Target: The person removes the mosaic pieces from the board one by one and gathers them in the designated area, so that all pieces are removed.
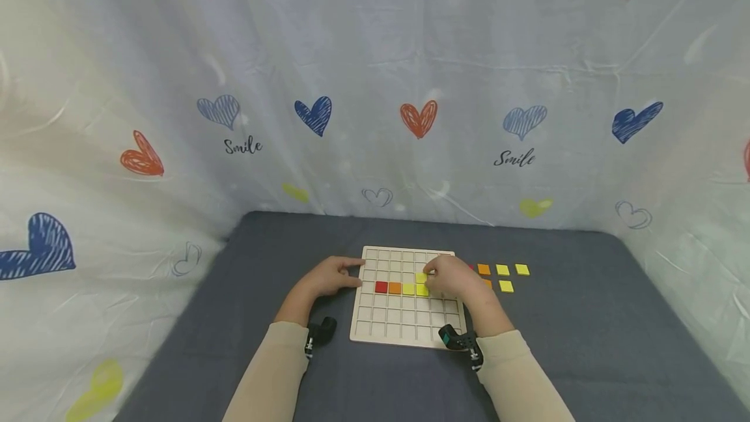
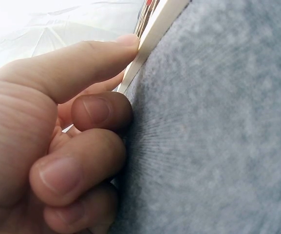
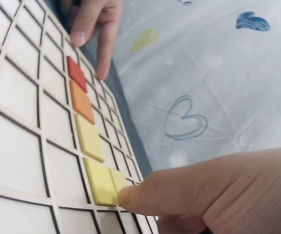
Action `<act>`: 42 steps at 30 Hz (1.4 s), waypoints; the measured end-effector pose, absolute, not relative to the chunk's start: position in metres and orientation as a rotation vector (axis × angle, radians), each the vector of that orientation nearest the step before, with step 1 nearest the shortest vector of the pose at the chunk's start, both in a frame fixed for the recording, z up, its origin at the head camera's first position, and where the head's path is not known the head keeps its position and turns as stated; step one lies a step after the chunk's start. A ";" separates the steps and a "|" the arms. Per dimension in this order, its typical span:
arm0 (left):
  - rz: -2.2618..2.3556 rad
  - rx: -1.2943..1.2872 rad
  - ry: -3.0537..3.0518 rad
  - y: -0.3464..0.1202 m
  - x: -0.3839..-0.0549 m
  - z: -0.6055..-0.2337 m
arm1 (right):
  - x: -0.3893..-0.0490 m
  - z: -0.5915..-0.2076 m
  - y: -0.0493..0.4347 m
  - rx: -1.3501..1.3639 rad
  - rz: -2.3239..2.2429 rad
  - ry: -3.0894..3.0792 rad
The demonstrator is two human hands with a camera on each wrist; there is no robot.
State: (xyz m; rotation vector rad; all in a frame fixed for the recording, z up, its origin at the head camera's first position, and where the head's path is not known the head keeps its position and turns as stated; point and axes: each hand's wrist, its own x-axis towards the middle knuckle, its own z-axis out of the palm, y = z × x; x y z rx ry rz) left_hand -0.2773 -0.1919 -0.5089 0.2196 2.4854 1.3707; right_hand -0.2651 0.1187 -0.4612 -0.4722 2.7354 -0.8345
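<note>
- Left hand (image 1: 328, 277), thumb and forefinger extended, braces the board's (image 1: 375, 314) left edge, gripping nothing.
- Red tile (image 1: 381, 287), orange tile (image 1: 395, 288), two yellow tiles (image 1: 408, 289) in line!
- Right hand (image 1: 451, 277) pinches another yellow tile (image 1: 420, 277) just beyond the last: placing, apparently; now squaring and release are called for.
- Farther right, loose tiles (image 1: 502, 269) on the tabletop (image 1: 556, 344).

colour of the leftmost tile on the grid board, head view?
Red. The leftmost tile shows best in the right wrist view.
</note>
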 end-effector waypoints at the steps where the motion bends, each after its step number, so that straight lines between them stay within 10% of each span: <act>1: 1.374 0.222 2.484 -0.192 -0.277 -0.509 | -0.265 -0.463 0.118 -0.465 -0.817 2.745; 42: 1.354 0.204 2.501 -0.190 -0.277 -0.506 | -0.263 -0.430 0.139 -0.511 -1.084 2.789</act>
